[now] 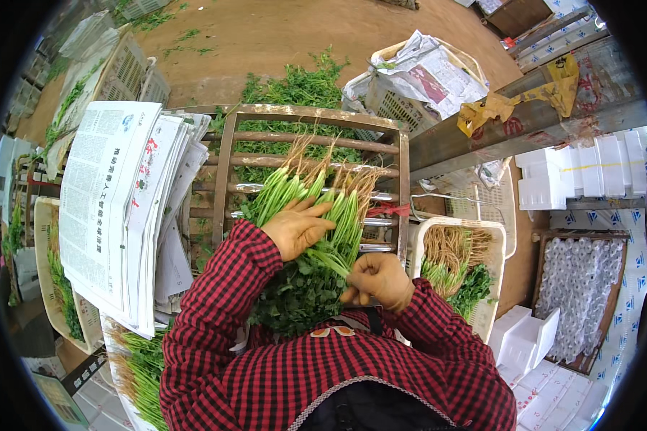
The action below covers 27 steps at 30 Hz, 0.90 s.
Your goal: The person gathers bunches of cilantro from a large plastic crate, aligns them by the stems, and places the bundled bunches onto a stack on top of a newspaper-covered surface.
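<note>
A bunch of thin-stalked celery (349, 223) lies on a rusty metal rack (226, 158) in front of me, brown roots pointing away and dark leaves toward my body. My left hand (298, 228), in a tan glove, rests over the stalks with its fingers stretched out. At the right side of the bunch, my right hand (381, 281), gloved alike, is closed in a pinch around a leafy celery stalk (329, 260). Part of the leaves is hidden under my arms and chest.
Stacked newspapers (111, 208) stand left of the rack. A cream crate (494, 316) of rooted greens is at the right, and a paper-covered basket (435, 72) beyond. A metal beam (525, 108) slants in from the right. Loose greens (298, 86) litter the floor behind the rack.
</note>
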### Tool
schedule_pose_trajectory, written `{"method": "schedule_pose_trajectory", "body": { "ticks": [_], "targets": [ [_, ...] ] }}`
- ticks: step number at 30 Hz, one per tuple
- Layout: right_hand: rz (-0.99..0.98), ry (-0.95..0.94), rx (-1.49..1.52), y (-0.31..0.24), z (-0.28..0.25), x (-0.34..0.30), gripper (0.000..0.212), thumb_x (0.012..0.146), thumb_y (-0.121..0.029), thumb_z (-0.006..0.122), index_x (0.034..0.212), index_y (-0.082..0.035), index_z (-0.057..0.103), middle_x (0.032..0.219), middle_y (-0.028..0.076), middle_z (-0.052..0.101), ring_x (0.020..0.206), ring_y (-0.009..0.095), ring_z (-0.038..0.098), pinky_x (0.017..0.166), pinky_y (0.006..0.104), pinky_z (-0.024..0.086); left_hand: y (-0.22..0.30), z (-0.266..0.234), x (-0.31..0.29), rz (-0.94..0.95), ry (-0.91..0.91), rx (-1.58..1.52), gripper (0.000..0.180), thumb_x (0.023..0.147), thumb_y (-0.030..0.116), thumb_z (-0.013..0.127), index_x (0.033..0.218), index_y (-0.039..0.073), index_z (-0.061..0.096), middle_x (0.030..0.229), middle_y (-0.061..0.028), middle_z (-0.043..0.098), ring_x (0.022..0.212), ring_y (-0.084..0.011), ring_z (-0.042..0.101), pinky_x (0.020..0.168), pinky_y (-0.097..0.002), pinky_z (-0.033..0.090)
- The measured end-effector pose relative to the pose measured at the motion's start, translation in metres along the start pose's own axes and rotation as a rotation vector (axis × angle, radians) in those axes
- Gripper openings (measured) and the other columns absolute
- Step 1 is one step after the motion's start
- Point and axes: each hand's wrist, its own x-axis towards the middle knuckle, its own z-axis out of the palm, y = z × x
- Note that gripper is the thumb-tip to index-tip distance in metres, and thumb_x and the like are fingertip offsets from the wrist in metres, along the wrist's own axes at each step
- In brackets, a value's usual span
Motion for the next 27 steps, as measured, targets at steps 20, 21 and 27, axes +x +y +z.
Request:
{"method": "schedule_pose_trajectory", "body": {
  "ticks": [20, 21, 27],
  "targets": [
    [-0.945, 0.050, 0.316, -0.136, -0.073, -0.008, 0.054, 0.107, -0.032, 0.053, 0.151, -0.002, 0.041, 0.142, 0.020, 0.058, 0.120, 0.033, 0.064, 0.104, 0.0431, 0.050, -0.022, 0.005, -0.004, -0.006, -0.042, 0.106, 0.039, 0.107, 0.038, 0.054, 0.139, 0.019, 0.064, 0.163, -0.0134, 0.041, 0.153, -0.0378, 0.031, 0.126, -0.0527, 0.023],
    [-0.974, 0.183, 0.272, -0.142, -0.065, 0.018, 0.063, 0.106, -0.039, 0.055, 0.156, -0.006, 0.036, 0.147, 0.020, 0.054, 0.118, 0.033, 0.065, 0.101, 0.0410, 0.052, -0.010, -0.003, -0.001, -0.003, -0.059, 0.037, 0.039, 0.106, 0.036, 0.056, 0.140, 0.019, 0.063, 0.164, -0.0127, 0.039, 0.153, -0.0375, 0.030, 0.127, -0.0519, 0.022],
    [-0.658, 0.138, -0.388, -0.036, -0.036, 0.065, 0.087, 0.085, -0.031, 0.083, 0.158, -0.012, 0.039, 0.147, 0.015, 0.055, 0.102, 0.018, 0.064, 0.087, 0.0327, 0.055, -0.025, 0.013, 0.002, 0.041, -0.051, 0.178, 0.050, 0.107, 0.049, 0.043, 0.139, 0.018, 0.065, 0.162, -0.0126, 0.041, 0.153, -0.0378, 0.031, 0.126, -0.0509, 0.023]
  ]
}}
